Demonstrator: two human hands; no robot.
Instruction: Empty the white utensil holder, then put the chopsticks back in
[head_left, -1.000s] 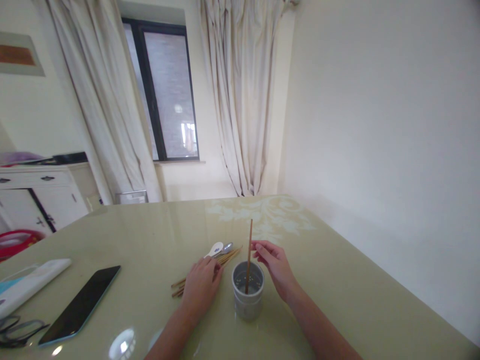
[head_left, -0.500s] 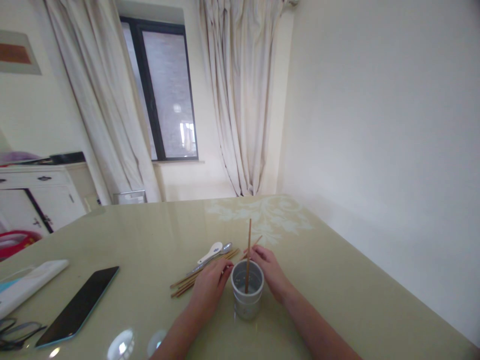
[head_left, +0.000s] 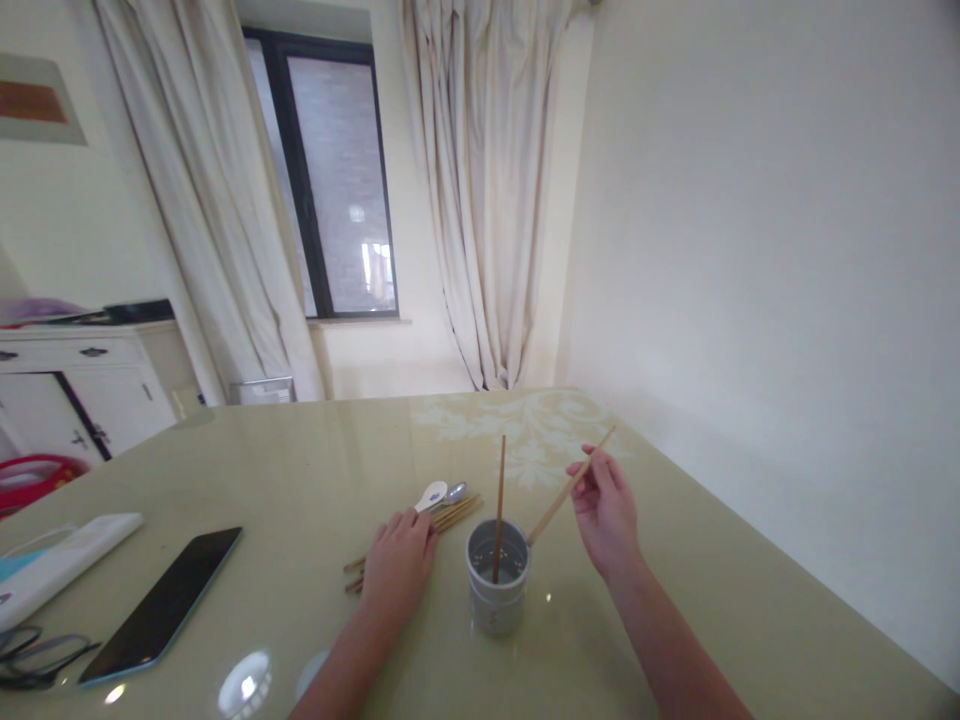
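A grey cup stands upright on the table with one brown chopstick leaning up out of it. To its right, my right hand is closed around another chopstick, held at a slant with its lower end by the cup's rim. My left hand lies over a loose pile of chopsticks, fingers fairly straight and tips partly hidden. Beyond that hand, a white spoon with a blue mark and a metal spoon lie side by side, their handles covered by the hand.
On the table's left are a dark phone or tablet, a white power strip-like object and eyeglasses. The glossy table meets a white wall at the right. A red basket is beyond the left edge.
My right hand has moved right and up from the cup, raising a chopstick. My left hand has left the cup's side and moved left onto the chopstick pile.
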